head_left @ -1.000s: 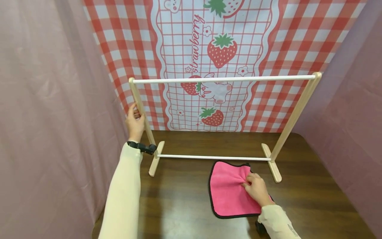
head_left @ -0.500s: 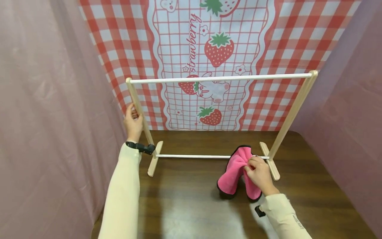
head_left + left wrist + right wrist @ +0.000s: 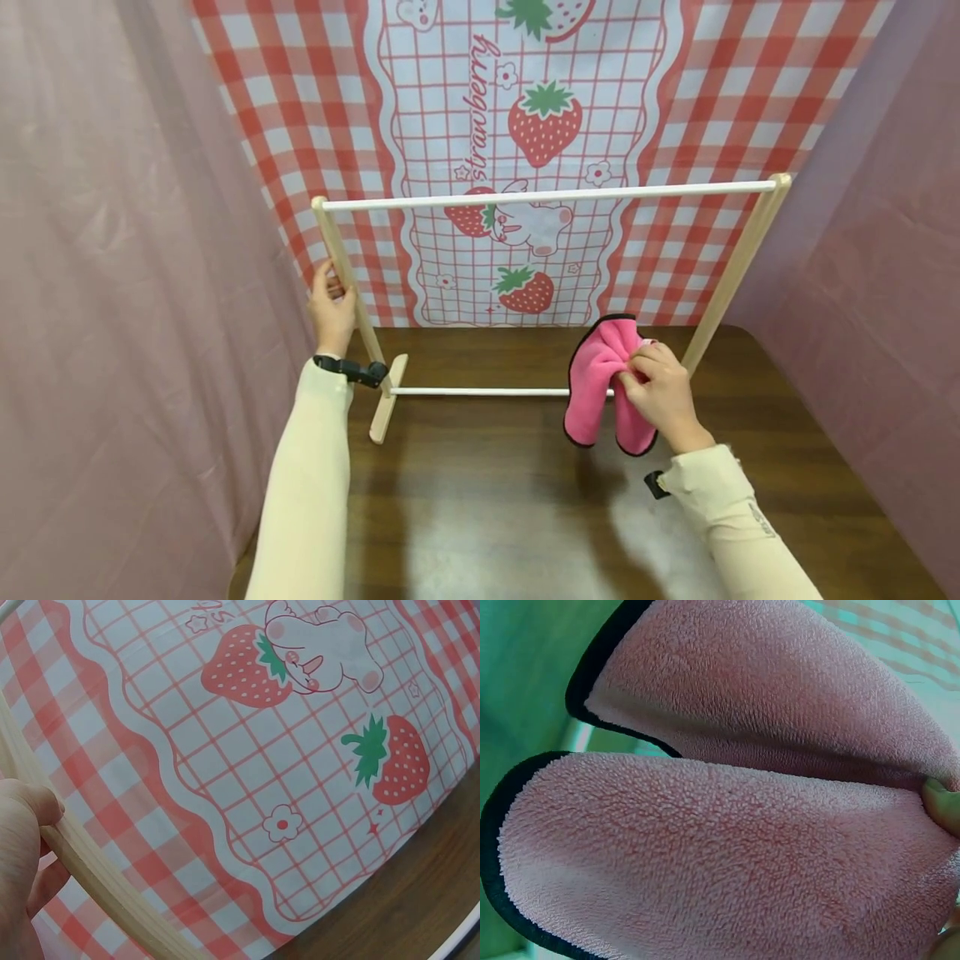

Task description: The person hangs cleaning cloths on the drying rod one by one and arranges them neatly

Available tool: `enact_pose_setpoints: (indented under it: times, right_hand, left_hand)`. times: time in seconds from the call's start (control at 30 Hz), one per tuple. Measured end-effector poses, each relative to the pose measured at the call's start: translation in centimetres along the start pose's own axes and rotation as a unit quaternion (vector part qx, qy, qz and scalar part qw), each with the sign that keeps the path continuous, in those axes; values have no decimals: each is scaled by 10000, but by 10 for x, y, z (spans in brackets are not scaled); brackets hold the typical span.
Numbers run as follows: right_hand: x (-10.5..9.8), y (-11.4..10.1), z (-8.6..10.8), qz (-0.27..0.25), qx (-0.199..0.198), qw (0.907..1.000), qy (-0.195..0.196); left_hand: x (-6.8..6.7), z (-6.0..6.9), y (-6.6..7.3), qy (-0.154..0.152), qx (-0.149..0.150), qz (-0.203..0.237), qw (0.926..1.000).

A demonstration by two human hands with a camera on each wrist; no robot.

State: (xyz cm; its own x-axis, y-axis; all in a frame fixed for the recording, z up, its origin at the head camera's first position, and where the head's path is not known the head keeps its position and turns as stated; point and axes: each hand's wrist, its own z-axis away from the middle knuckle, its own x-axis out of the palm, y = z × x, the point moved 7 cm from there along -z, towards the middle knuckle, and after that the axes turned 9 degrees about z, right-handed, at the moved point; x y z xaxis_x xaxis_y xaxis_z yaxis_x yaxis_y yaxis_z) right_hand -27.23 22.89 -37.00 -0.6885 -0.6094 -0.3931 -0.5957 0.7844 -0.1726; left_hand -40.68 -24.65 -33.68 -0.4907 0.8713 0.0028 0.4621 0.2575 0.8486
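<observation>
A pink plush cloth [image 3: 592, 375] with black edging hangs in folds from my right hand [image 3: 662, 392], which pinches it near its middle. It is off the table, in front of the rack's low white rod [image 3: 480, 392]. In the right wrist view the cloth [image 3: 705, 847] fills most of the picture, with a thumb [image 3: 941, 804] at the right edge. My left hand [image 3: 332, 312] grips the left wooden post [image 3: 347, 262] of the rack. The left wrist view shows that thumb [image 3: 37, 802] against the post [image 3: 105, 889]. The rack's top white rod [image 3: 547, 197] bears nothing.
The rack stands on a dark wooden table [image 3: 480, 483]. Its right post [image 3: 738, 267] leans outward at the upper right; its right foot is hidden behind the cloth and hand. A strawberry-print checked cloth [image 3: 442, 108] hangs behind. Pink curtains [image 3: 150, 292] flank the left and right sides.
My right hand has lifted the pink cloth off the table and carried it up and away from me; it now hangs folded. My left hand stays on the post.
</observation>
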Motion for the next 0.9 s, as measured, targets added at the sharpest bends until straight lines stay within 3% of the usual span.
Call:
enact_pose_setpoints:
  times: [0.33, 0.7, 0.9]
  right_hand:
    - [-22, -12, -54, -133, -170, 9984, 515]
    - [-47, -26, -121, -403, -158, 9905, 1305]
    - [-56, -36, -162, -398, -186, 9871, 1539]
  left_hand:
    - [-1, 0, 1, 76, 80, -53, 9999]
    - [0, -1, 1, -37, 23, -36, 10000]
    - [1, 0, 0, -58, -113, -22, 9999]
